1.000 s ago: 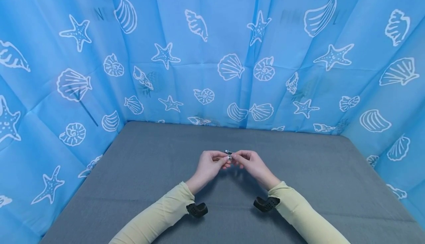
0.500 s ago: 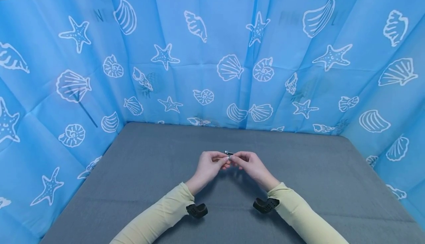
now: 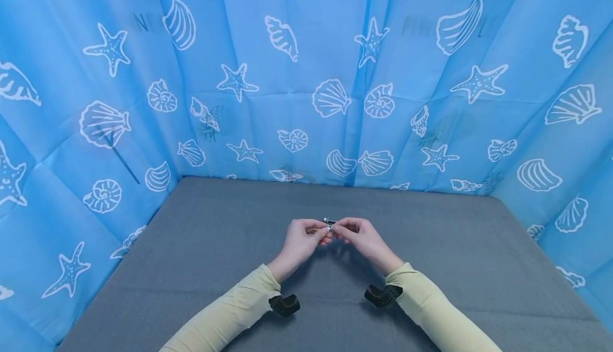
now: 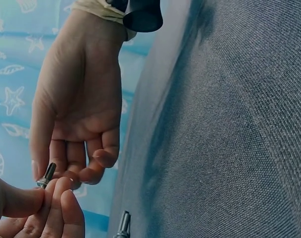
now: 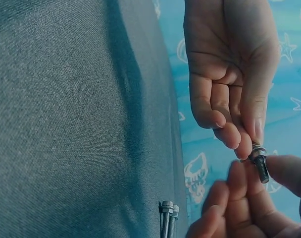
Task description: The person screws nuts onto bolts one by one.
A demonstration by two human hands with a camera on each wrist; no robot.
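Observation:
Both hands meet over the table around one small silver bolt (image 3: 330,228). My left hand (image 3: 299,241) pinches its head end between thumb and fingers. My right hand (image 3: 361,239) has its thumb and fingers at the nut (image 5: 258,151), which sits close to the head end. In the right wrist view the dark threaded shaft (image 5: 263,171) points down, beside the right thumb (image 5: 286,168). The left wrist view shows the same shaft tilted up, between the two hands. The bolt's head is mostly hidden by the left fingertips.
Just beyond the hands, more silver bolts (image 5: 168,218) lie side by side on the grey cloth-covered table (image 3: 230,235). A blue curtain (image 3: 287,91) with white shells and starfish surrounds the table's back and sides. Black wrist cameras (image 3: 284,304) hang at both sleeves.
The right thumb and fingers have shifted slightly left, closer to the left fingertips, and cover more of the bolt than a second ago. Otherwise the hands keep their place.

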